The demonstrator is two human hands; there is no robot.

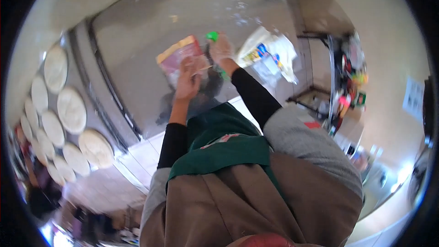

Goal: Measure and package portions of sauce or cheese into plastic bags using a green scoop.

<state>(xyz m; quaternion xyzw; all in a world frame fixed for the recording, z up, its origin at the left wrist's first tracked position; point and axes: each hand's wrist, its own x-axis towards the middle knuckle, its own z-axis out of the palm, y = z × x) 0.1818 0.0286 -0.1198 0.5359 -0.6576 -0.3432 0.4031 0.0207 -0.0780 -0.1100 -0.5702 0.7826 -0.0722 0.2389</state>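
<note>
My left hand (188,80) rests on a red and yellow plastic food packet (178,53) that lies on the grey metal worktop (137,34); whether its fingers grip the packet is not clear. Just to the right, my right hand (222,48), in a thin clear glove, is closed around a partly hidden item with a bright green top (212,36). The item's kind cannot be told. Beyond the right wrist lies a crumpled white plastic bag (271,49) with blue and yellow print.
Several flat dough rounds (71,109) lie on a surface at the left. At the right stands a metal rack (331,85) near shelves of coloured packages (358,79). A person in dark clothes (43,195) is at the lower left. Pale floor tiles (147,152) run below the worktop's edge.
</note>
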